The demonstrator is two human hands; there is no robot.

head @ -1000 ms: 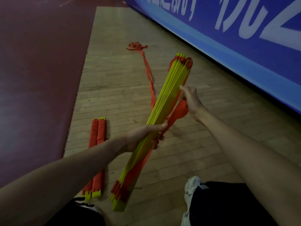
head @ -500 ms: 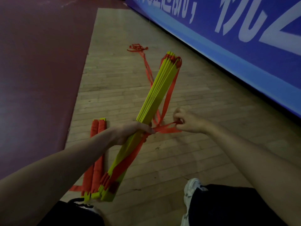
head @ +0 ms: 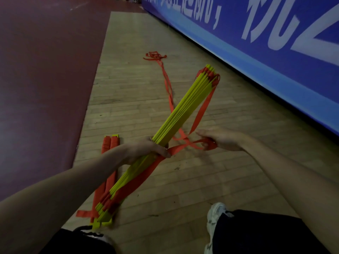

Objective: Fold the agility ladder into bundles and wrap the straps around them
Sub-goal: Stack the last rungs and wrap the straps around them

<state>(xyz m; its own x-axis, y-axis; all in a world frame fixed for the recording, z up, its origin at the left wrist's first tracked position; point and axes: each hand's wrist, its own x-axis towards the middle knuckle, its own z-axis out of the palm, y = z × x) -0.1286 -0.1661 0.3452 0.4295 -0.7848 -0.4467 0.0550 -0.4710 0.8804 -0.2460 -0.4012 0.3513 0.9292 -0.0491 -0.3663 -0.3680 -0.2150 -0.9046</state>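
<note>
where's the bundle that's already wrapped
Head view, lower left: the wrapped bundle lies on the wooden floor near the dark red strip, just left of the left hand and the held bundle.

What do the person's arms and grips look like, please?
The left arm and right arm are bare, with no sleeves in view. The left grip and right grip wear no gloves; no watch or band shows at either wrist.
</note>
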